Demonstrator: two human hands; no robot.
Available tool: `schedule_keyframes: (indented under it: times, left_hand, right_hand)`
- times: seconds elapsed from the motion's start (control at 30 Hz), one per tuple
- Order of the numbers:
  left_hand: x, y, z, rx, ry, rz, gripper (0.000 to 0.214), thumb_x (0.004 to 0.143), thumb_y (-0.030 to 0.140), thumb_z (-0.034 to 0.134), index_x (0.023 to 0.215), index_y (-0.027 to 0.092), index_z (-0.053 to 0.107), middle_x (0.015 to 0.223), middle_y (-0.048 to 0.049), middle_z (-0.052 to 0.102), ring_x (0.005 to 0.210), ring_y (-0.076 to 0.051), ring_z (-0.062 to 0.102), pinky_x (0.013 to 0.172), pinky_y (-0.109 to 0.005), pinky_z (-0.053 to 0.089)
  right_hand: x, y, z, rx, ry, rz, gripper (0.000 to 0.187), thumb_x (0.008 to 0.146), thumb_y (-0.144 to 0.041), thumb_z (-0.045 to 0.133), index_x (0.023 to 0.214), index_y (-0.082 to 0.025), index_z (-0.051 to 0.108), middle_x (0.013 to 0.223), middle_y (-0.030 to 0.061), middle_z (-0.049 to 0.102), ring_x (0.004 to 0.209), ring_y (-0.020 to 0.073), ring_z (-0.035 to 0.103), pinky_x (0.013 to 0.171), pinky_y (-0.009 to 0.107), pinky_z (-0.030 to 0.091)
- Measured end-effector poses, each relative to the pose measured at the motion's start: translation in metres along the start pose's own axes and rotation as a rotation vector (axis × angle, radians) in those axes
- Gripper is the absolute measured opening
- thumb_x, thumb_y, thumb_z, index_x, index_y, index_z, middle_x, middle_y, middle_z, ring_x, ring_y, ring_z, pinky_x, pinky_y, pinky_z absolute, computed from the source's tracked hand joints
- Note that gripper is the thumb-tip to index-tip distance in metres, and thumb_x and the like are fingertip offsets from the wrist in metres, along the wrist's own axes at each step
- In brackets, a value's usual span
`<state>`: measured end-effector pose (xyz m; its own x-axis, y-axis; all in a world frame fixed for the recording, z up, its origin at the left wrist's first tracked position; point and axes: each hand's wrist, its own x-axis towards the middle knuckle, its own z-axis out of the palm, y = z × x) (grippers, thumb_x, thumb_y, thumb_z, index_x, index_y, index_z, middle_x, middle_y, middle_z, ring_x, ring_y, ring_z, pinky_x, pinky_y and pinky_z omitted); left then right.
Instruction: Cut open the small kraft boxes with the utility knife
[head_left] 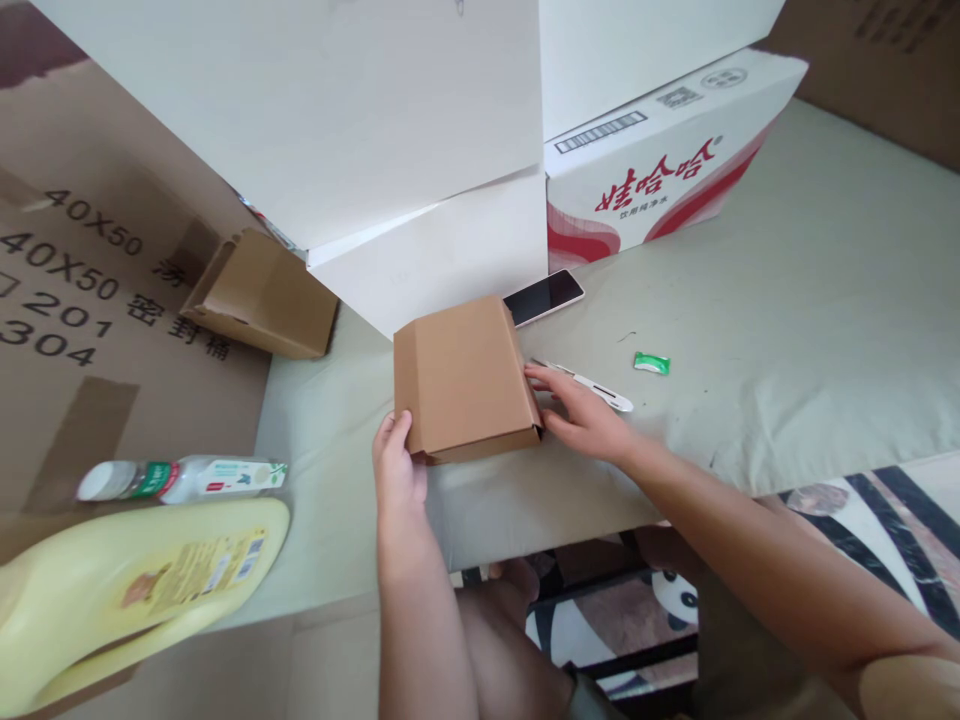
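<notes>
A flat brown cardboard box [466, 385] is closed and sits on the cloth-covered surface in front of me. My left hand [395, 462] grips its near left corner, the thumb on the top face and the fingers down the side. At its right side, my right hand [581, 412] has its fingers stretched out and spread, with fingertips touching or very close to the edge. A white utility knife [611, 396] lies just beyond the right hand, which partly covers it. A phone [545, 297] with a dark screen lies behind the box.
Tall white cartons [450, 240] stand at the back, beside a red-and-white water carton [667, 190]. On the left are a small open brown box [274, 295], a clear bottle [225, 478] and a yellow jug [157, 580]. A green wrapper [652, 363] lies at right.
</notes>
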<state>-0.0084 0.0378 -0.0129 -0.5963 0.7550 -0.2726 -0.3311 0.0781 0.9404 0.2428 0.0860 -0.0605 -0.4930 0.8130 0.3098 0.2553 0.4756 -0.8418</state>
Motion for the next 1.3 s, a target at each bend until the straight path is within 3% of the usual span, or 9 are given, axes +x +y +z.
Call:
schedule_keyframes:
  times: [0.57,0.97,1.3]
  left_hand:
    - [-0.001,0.0003,0.002,0.001,0.025,0.005,0.038,0.05,0.038,0.084,0.067,0.019,0.056,0.068,0.0019,0.063,0.06,-0.013,0.055,0.054,-0.024,0.04]
    - [-0.0016,-0.0037,0.0033,-0.038,0.049,0.012,0.036,0.053,0.036,0.08,0.069,0.019,0.053,0.07,0.0029,0.059,0.064,-0.014,0.055,0.056,-0.024,0.039]
    - [-0.0004,-0.002,0.0019,-0.026,0.035,0.021,0.034,0.054,0.035,0.079,0.067,0.019,0.052,0.069,0.0029,0.058,0.064,-0.013,0.055,0.058,-0.024,0.04]
  right_hand:
    - [0.0004,-0.0008,0.0036,0.068,0.015,0.022,0.066,0.08,-0.009,0.047,0.145,-0.022,0.042,0.149,0.014,0.051,0.132,0.0262,0.057,0.105,0.049,0.053]
    - [-0.0003,-0.0045,0.0007,0.046,-0.006,0.071,0.065,0.08,-0.01,0.047,0.143,-0.024,0.042,0.145,0.0148,0.054,0.094,0.0205,0.072,0.088,0.045,0.059]
    - [0.0016,-0.0072,-0.0023,0.058,-0.023,0.093,0.062,0.08,-0.012,0.047,0.141,-0.025,0.044,0.141,0.0133,0.056,0.091,0.0202,0.072,0.087,0.044,0.058]
